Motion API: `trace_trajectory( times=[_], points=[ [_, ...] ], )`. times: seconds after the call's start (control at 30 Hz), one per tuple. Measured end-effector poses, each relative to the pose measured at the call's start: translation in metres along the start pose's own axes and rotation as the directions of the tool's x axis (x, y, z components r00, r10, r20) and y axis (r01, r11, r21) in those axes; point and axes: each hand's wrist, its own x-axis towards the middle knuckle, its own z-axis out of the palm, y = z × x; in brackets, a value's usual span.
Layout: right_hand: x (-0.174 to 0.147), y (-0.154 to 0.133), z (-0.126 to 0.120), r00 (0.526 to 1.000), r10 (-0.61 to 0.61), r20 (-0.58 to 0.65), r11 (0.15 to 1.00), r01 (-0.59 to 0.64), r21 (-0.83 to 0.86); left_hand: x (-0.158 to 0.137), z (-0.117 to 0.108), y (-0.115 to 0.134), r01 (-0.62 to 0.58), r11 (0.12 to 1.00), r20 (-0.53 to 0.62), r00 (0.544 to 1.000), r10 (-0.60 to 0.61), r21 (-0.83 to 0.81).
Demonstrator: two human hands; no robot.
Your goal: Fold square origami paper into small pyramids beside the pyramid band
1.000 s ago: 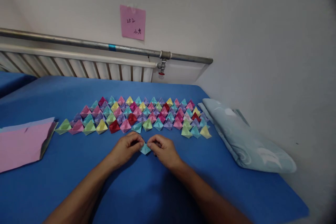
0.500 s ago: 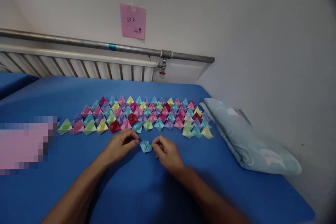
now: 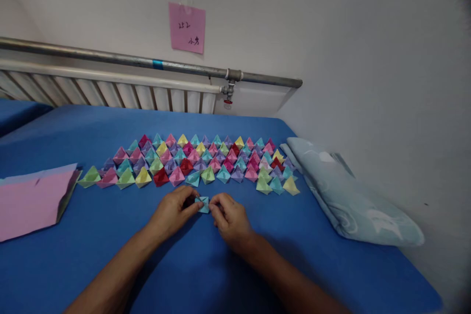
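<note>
Left hand (image 3: pixel 170 213) pinching light-blue folded-paper square (image 3: pixel 205 204); right hand (image 3: pixel 232 220) bunched at its edge, grip unclear; multicoloured paper boats (image 3: pixel 208 175) close beyond, folded pale-blue cloth (image 3: pixel 342 194) well apart.

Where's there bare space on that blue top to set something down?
The blue top is bare between the pink paper and the left hand, and between the right hand and the folded blanket. Just beyond both hands, rows of folded paper shapes crowd together.

Lower centre: paper (image 3: pixel 204 206), light blue. Centre: boats (image 3: pixel 208 175), pink, red, purple, yellow, green, blue. Right: blanket (image 3: pixel 348 196), pale blue-green, white motifs.
</note>
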Motion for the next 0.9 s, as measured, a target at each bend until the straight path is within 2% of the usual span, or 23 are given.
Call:
trace_trajectory(
  times=[0.3, 0.6, 0.8, 0.9],
  points=[
    [-0.003, -0.002, 0.001, 0.999, -0.038, -0.011, 0.998, 0.038, -0.042, 0.000, 0.001, -0.001, 0.146, 0.954, 0.067, 0.989, -0.133, -0.260],
    [-0.008, -0.007, 0.002, 0.991, -0.106, 0.086, 0.985, 0.117, -0.130, 0.001, -0.001, -0.004, 0.171, 0.949, 0.046, 0.985, -0.165, -0.264],
    [-0.007, -0.011, -0.004, 0.932, -0.305, 0.198, 0.939, 0.329, -0.100, 0.000, 0.000, -0.004, 0.187, 0.952, 0.088, 0.981, -0.170, -0.243],
    [-0.005, -0.011, -0.007, 0.903, -0.341, 0.263, 0.926, 0.370, -0.072, -0.001, -0.001, -0.003, 0.188, 0.955, 0.112, 0.980, -0.166, -0.228]
  ],
)
